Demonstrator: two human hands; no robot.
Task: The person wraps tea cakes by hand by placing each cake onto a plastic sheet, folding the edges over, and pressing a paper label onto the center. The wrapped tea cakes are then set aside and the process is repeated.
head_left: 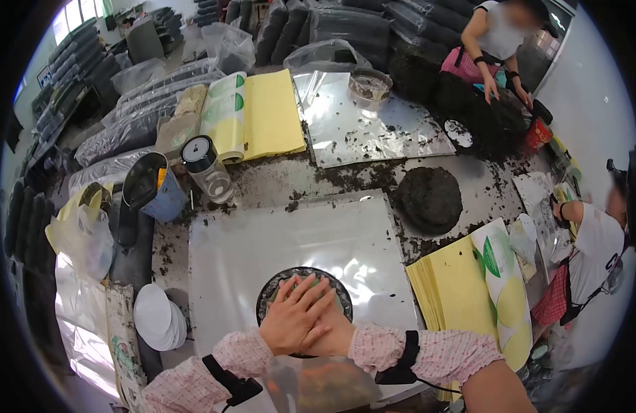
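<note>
Fingers (305, 299) outstretched, the left hand (285, 325) lies flat across the right hand (336, 326), both resting on top of a dark round piece (267, 294). The left is open and curls around nothing; the right is largely covered, so I cannot tell how its fingers are set. The round piece sits directly beneath the stacked hands — its patterned rim shows beyond the fingertips and to either side — near the front edge of a shiny sheet (242, 255). Well apart from the hands, past the sheet's right edge, is a dark round mound (429, 199); nearer on that side lie yellow sheets (438, 282). To the left, just outside the sheet, is a pile of white discs (154, 310). Farther back, a co-worker's hands (492, 86) are over dark loose material (476, 117).
</note>
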